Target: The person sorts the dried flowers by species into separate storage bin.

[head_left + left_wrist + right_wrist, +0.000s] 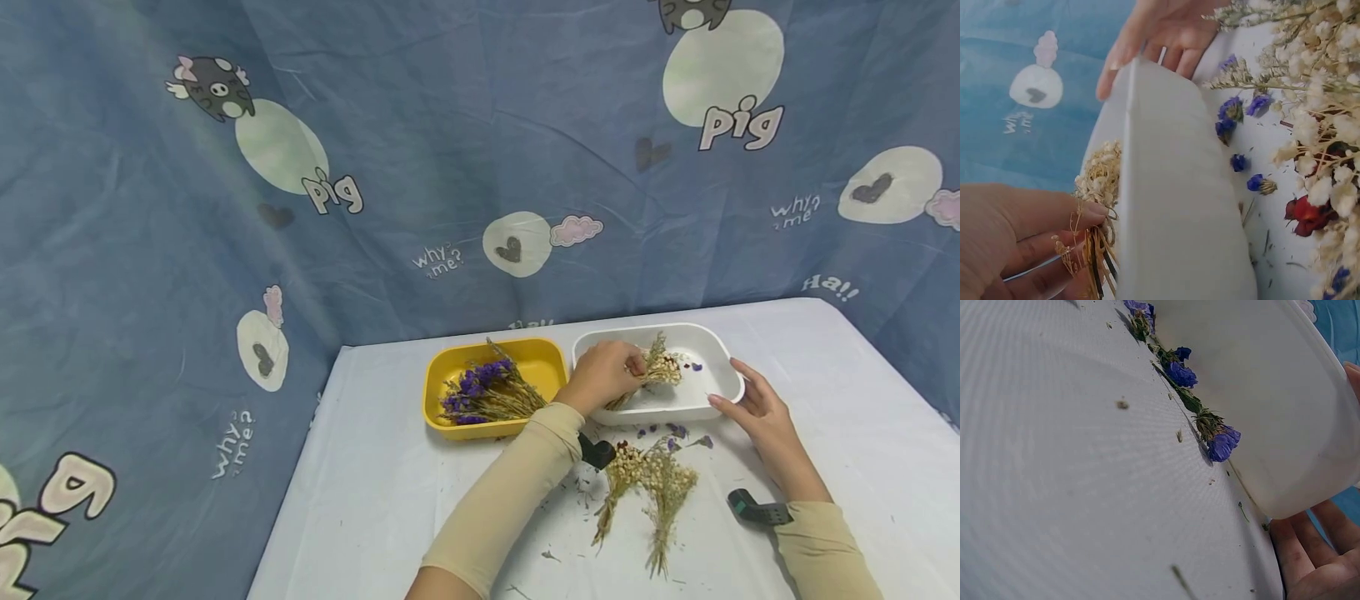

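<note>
My left hand (606,372) reaches into the white tray (716,408) from its left end. Between its thumb and fingers it pinches the stems of a small bunch of dried cream flowers (663,367); the same bunch (1101,172) shows behind the tray wall in the left wrist view. The right hand (761,408) holds the tray's right end, thumb at the near rim and fingers spread around the corner. Loose purple petals (697,367) lie inside the tray. In the right wrist view, fingers (1300,547) rest against the tray's lower corner.
A yellow tray (551,367) with purple dried flowers (480,387) stands left of the white one. Two cream dried bunches lie in front, one on the left (617,483) and one on the right (666,508). Purple blossoms (1222,444) and plant bits are scattered along the white tray.
</note>
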Tool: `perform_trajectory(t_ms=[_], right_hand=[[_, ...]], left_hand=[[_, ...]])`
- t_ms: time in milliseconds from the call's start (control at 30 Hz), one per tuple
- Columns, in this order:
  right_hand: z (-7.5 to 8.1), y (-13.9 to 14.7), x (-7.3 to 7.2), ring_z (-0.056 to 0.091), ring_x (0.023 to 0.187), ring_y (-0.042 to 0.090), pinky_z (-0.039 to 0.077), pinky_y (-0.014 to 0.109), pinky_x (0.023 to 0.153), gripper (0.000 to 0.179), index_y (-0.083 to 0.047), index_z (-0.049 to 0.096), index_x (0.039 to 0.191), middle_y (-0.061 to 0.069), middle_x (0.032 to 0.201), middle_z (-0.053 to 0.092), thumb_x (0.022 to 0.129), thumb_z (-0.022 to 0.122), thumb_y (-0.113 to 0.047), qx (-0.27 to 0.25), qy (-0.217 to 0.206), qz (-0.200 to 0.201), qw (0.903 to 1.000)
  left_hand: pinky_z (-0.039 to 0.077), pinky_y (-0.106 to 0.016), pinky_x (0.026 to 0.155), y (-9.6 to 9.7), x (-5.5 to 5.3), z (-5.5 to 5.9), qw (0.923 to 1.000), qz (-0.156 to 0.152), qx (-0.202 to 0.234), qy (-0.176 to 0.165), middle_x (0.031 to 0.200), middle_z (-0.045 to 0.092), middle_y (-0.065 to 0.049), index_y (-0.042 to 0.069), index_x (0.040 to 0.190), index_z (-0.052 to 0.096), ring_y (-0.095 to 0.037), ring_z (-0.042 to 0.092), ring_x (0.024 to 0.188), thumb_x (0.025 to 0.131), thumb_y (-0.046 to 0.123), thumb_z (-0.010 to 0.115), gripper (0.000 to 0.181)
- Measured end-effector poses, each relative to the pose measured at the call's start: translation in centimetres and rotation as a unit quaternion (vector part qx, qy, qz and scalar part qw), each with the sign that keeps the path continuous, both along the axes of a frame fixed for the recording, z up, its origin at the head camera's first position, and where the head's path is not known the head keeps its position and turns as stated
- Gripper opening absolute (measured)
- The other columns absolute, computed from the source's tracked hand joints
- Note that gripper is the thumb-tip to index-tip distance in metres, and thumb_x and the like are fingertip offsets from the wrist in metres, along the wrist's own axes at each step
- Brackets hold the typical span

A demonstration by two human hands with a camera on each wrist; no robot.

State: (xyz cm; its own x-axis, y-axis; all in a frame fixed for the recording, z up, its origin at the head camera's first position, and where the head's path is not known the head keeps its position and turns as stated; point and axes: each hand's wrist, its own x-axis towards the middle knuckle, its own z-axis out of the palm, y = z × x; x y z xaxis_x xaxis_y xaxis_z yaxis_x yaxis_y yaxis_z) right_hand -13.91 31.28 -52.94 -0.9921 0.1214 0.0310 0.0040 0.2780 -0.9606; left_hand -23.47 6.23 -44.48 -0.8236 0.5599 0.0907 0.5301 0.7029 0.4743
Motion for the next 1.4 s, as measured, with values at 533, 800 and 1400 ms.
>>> perform_trajectory(t_ms=[533,800,1400], right_hand=[[0.1,-0.1,-0.1,0.029,0.158,0.029,0.04,-0.002,0.101,0.083,-0.039,0.014,0.166,0.014,0.174,0.014,0.102,0.066,-0.033,0.008,-0.007,-0.003,0.9999],[0.0,0.0,0.0,0.031,0.158,0.025,0.041,-0.002,0.1,0.083,-0.036,0.014,0.167,0.014,0.174,0.014,0.103,0.066,-0.031,0.007,-0.001,-0.001,1.0],[-0.1,0.0,-0.1,0.032,0.157,0.022,0.041,-0.002,0.1,0.082,-0.038,0.015,0.166,0.014,0.173,0.016,0.102,0.067,-0.031,0.0,0.0,0.0,1.0]], left_hand=[[0.045,-0.014,0.065,1.3,-0.2,-2.2,0.9995,0.006,-0.027,-0.017,0.088,0.071,0.013,0.023,0.091,0.077,0.0,0.058,0.075,0.09,0.021,0.082,0.005],[0.045,-0.012,0.065,1.2,0.0,-2.4,0.9994,-0.004,-0.011,-0.033,0.088,0.071,0.011,0.02,0.091,0.077,0.0,0.057,0.074,0.091,0.022,0.082,0.005],[0.05,-0.007,0.071,-1.7,1.3,-1.8,0.9919,-0.021,0.12,-0.034,0.094,0.075,0.006,0.013,0.101,0.078,0.004,0.061,0.079,0.095,0.014,0.073,0.007]])
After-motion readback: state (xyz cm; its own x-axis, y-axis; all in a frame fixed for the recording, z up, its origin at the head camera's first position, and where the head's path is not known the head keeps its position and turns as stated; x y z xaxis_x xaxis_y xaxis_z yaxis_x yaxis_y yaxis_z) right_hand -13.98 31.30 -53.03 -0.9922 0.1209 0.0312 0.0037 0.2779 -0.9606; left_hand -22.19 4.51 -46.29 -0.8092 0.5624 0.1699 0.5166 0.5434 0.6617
